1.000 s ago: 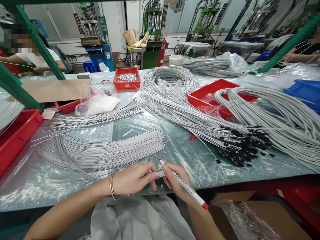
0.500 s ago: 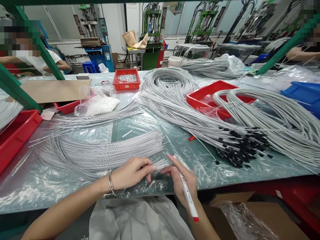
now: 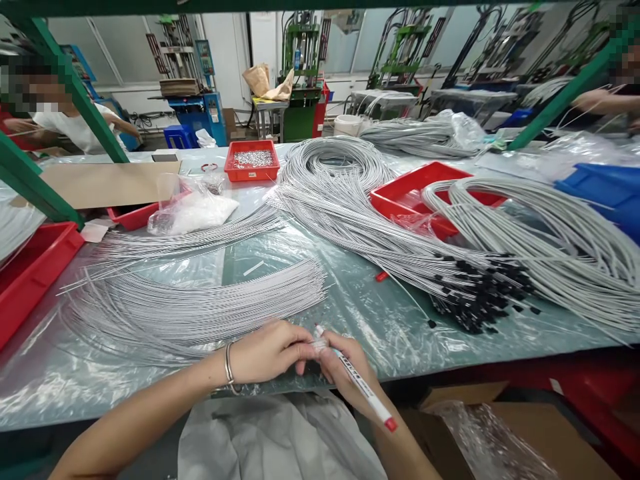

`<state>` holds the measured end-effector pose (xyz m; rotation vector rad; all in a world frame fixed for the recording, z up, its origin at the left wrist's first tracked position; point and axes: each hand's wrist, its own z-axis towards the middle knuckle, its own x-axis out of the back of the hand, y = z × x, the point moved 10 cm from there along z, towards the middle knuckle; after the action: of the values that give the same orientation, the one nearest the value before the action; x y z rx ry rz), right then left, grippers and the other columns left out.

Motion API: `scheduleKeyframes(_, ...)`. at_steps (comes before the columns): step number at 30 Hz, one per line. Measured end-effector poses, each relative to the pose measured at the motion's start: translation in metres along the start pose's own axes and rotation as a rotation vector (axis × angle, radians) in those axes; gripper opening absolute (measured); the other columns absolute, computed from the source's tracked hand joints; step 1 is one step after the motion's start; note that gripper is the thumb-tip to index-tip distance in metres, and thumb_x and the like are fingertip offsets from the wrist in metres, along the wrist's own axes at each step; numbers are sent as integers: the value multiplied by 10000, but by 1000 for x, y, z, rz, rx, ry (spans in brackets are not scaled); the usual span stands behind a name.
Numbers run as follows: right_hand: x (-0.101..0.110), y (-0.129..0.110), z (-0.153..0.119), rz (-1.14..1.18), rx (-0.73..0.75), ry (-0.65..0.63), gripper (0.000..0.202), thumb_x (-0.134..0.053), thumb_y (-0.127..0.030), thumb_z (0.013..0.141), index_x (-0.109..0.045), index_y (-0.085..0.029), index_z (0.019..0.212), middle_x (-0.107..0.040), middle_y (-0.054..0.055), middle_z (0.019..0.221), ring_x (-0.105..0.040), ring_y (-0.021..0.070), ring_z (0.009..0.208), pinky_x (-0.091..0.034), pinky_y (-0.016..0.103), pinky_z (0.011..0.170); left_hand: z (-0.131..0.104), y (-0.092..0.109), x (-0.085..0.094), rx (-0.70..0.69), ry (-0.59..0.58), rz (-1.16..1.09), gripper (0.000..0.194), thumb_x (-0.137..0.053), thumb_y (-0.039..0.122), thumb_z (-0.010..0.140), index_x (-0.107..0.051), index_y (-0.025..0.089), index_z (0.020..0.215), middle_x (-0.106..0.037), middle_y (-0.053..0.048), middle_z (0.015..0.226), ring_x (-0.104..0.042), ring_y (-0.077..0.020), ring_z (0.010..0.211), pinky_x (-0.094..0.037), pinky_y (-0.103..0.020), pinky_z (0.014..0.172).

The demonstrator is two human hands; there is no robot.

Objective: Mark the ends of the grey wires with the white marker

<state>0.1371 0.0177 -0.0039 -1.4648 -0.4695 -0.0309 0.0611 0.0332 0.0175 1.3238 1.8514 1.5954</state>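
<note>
Near the table's front edge, my left hand (image 3: pixel 277 350), with a metal bangle at its wrist, is closed on the ends of a thin bunch of grey wires. My right hand (image 3: pixel 347 363) meets it, fingers closed round a white marker (image 3: pixel 361 385) with a red end pointing toward me. The marker's tip lies by the wire ends, which the fingers partly hide. Behind my left hand a wide fan of grey wires (image 3: pixel 215 303) is spread on the plastic-covered table (image 3: pixel 400 333).
At the right lie wires with black ends (image 3: pixel 480 293), coiled cable (image 3: pixel 550 233) and a red tray (image 3: pixel 425 183). Farther back is a red bin of small metal parts (image 3: pixel 253 175). A clear bag (image 3: pixel 195 210) lies left. Two people are beyond the green posts.
My right hand has moved left to meet my left hand, and its fingers have closed in on the wire ends. The marker has moved left with it.
</note>
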Motion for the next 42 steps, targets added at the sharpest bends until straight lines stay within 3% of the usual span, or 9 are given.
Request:
scheduleKeyframes(3,-9,4,1,133,-67,-108,374,-384,-369,914,-413,-144,616,-368,-25,440,-296,57,385,-240,194,387,-1,8,-6,-44,-70,62,260,-434,259,907,-575,114,742,-590,16,637,-477,-42,535,-345,-138,567)
scheduleKeyframes(7,-11,-5,1,48,2,-159,379,-388,-313,913,-395,-135,579,-375,-15,454,-330,55,417,-258,191,426,-3,6,-18,-54,-213,119,297,-400,268,923,-581,111,748,-607,-5,666,-472,-47,528,-344,-149,538)
scheduleKeyframes(9,-9,-5,2,0,2,-149,393,-384,-310,913,-374,-135,562,-364,-14,453,-327,58,426,-259,197,440,-3,0,-20,-14,-236,18,275,-385,283,926,-571,113,819,-628,-23,733,-509,-58,559,-380,-148,541)
scheduleKeyframes(14,-1,0,3,28,-31,-77,416,-391,-343,908,-335,-143,547,-335,-20,431,-285,56,407,-239,208,423,-1,-22,-13,157,-112,-289,271,-497,371,861,-531,104,895,-622,-55,761,-577,-105,602,-473,-196,554)
scheduleKeyframes(21,1,4,3,12,-27,-112,385,-402,-329,910,-378,-137,577,-365,-22,440,-309,55,414,-252,198,432,-1,-12,-11,81,-73,-200,309,-447,366,884,-582,96,816,-622,-49,733,-589,-99,593,-462,-169,545)
scheduleKeyframes(26,4,2,5,-28,-23,-87,386,-408,-322,905,-370,-137,569,-350,-21,441,-302,58,425,-244,205,442,1,-19,-15,146,-119,-193,261,-536,347,823,-588,92,800,-584,-29,630,-603,-119,598,-438,-150,522)
scheduleKeyframes(33,5,4,4,68,-37,-55,376,-415,-312,903,-389,-138,570,-386,-19,424,-326,58,397,-264,192,425,3,-26,-21,174,-154,-312,286,-498,364,853,-561,90,803,-597,-39,718,-549,-80,547,-448,-163,512)
scheduleKeyframes(37,9,5,0,230,-23,6,277,-477,-343,853,-449,-141,665,-410,-31,442,-332,58,380,-261,183,397,5,-24,-12,142,-79,-294,307,-478,374,865,-575,87,819,-604,-49,729,-567,-93,563,-455,-172,514)
scheduleKeyframes(42,9,12,0,181,-144,119,252,-578,-320,769,-441,-139,661,-398,-41,449,-323,48,390,-272,170,386,6,-19,-1,109,13,-151,366,-433,425,886,-597,101,838,-613,-47,685,-610,-125,632,-471,-180,567)
